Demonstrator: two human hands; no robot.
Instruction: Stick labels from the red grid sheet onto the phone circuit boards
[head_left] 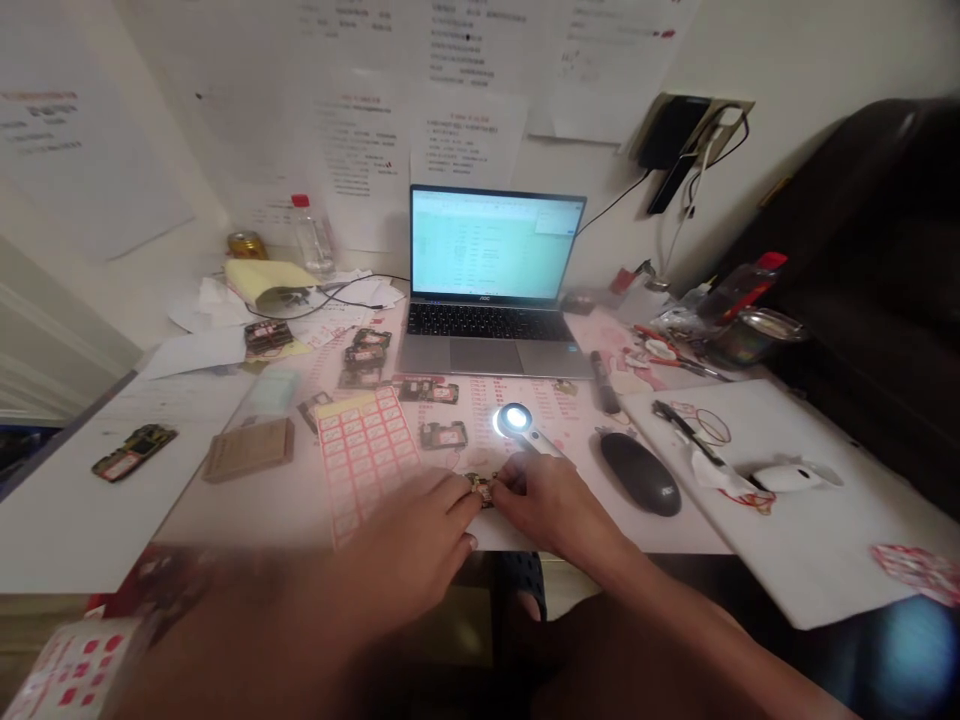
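My left hand [424,525] and my right hand [547,500] meet at the front edge of the white desk [262,505]. Both pinch a small circuit board [481,489] between their fingertips. My right hand also grips the handle of a lit magnifier [514,420], whose glowing round head sits just behind the board. A sheet of red-and-white stickers [365,450] lies left of my left hand.
An open laptop [491,285] stands behind. Several circuit boards [442,435] lie in front of it, and another board [135,452] lies far left. A black mouse [640,472] and a marker [604,382] sit right, a brown box [249,448] left, a white board [810,500] far right.
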